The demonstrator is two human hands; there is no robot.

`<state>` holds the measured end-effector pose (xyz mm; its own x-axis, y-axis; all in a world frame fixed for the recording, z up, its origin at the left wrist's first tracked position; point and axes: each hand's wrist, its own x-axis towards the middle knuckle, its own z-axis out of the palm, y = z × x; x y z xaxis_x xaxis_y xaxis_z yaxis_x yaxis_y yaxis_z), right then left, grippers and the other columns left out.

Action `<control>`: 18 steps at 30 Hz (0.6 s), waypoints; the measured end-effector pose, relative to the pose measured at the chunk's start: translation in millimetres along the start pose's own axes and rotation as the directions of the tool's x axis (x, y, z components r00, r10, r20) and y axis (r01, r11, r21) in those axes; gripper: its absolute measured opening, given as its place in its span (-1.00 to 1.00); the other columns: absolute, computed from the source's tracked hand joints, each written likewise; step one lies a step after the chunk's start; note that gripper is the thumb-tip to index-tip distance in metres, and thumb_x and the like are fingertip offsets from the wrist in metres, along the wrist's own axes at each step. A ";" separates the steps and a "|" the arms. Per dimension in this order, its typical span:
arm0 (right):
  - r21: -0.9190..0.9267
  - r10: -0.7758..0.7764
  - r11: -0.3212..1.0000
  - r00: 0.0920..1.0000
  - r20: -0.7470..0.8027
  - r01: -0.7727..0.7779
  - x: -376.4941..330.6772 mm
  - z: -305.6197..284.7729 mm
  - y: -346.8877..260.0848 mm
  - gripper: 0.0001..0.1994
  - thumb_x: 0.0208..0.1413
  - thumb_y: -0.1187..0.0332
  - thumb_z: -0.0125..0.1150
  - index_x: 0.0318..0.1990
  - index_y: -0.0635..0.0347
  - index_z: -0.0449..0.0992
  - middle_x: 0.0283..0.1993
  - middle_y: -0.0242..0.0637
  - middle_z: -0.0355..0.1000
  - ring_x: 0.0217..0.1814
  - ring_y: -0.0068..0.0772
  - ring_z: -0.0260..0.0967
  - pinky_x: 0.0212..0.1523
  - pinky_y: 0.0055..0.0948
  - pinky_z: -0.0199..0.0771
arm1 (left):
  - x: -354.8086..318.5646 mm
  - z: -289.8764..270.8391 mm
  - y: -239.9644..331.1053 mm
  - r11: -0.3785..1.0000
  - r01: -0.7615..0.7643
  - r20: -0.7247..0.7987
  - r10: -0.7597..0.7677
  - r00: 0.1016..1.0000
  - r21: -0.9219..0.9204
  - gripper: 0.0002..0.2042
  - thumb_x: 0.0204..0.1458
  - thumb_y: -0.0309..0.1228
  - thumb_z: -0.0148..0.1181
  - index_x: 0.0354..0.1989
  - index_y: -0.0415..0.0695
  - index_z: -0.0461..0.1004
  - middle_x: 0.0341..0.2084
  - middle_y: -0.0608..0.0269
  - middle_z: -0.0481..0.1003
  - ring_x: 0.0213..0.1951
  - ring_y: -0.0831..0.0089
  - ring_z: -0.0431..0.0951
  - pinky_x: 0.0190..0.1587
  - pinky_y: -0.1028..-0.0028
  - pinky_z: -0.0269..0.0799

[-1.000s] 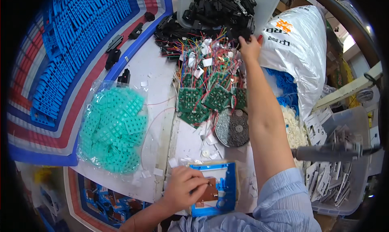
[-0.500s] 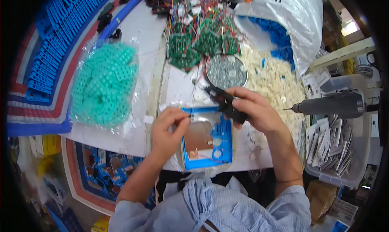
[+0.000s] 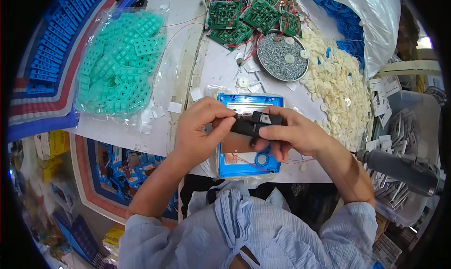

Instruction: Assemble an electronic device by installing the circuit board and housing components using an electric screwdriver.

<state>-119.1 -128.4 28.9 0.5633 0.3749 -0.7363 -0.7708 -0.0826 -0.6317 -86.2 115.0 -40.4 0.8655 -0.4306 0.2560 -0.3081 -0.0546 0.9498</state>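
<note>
My right hand [image 3: 293, 132] grips a black plastic module [image 3: 256, 126] above a blue plastic housing [image 3: 250, 169]. A small pale patch shows on the module's upper face. My left hand [image 3: 203, 128] is closed in a pinch at the module's left end; what is between its fingertips is too small to make out. Beneath both hands the open housing lies on the table, with a brown board [image 3: 238, 144] and a round blue ring [image 3: 261, 159] inside. A thin red wire [image 3: 253, 163] runs across its lower part.
A round tray of small metal screws [image 3: 282, 57] stands behind the housing, near green circuit boards [image 3: 237, 16] with wires. Cream plastic discs [image 3: 336, 85] are heaped at right, beside a grey electric screwdriver [image 3: 399, 170]. A clear bag of turquoise keypads [image 3: 124, 62] lies at left.
My right hand has brought the black module down and left over the housing, to my left hand's fingertips. The whole view has shifted, and the screwdriver hangs at a different angle.
</note>
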 end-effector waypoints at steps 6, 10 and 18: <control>-0.502 -0.174 0.862 0.972 -0.160 0.072 0.3 -0.6 -4.5 -0.41 0.18 -0.08 0.29 0.05 0.30 0.36 -0.50 -0.06 0.52 -0.54 -0.27 0.55 -0.55 -0.38 0.47 | 11.1 -7.3 10.8 0.993 -0.014 0.206 -0.011 0.979 0.119 -0.88 -0.01 -0.62 0.31 -0.28 -0.21 0.62 -0.37 0.22 0.53 -0.39 0.42 0.55 -0.37 0.48 0.43; -0.898 -0.536 0.429 0.828 -0.167 0.096 -17.8 13.8 -2.1 -0.35 0.02 0.01 0.43 0.15 0.22 0.36 -0.38 -0.05 0.55 -0.36 -0.05 0.59 -0.38 -0.23 0.53 | 18.9 -10.6 10.5 0.977 -0.109 0.252 0.061 0.966 0.184 -0.88 -0.03 -0.61 0.33 -0.30 -0.20 0.62 -0.39 0.21 0.52 -0.40 0.37 0.56 -0.39 0.43 0.44; -0.969 -0.777 0.046 0.618 0.119 0.244 -4.1 -12.8 24.3 -0.45 -0.12 0.37 0.48 0.10 0.12 0.46 -0.36 -0.28 0.51 -0.44 -0.18 0.51 -0.44 -0.27 0.49 | 25.2 -10.9 11.0 0.963 -0.151 0.281 0.084 0.956 0.224 -0.91 -0.06 -0.50 0.35 -0.36 -0.11 0.58 -0.42 0.24 0.50 -0.40 0.20 0.55 -0.36 0.25 0.42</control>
<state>-136.3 -143.7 13.5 0.9117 0.4058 0.0643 0.3904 -0.8069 -0.4433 -63.4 113.4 -21.6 0.6906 -0.6693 0.2741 -0.5155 -0.1896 0.8357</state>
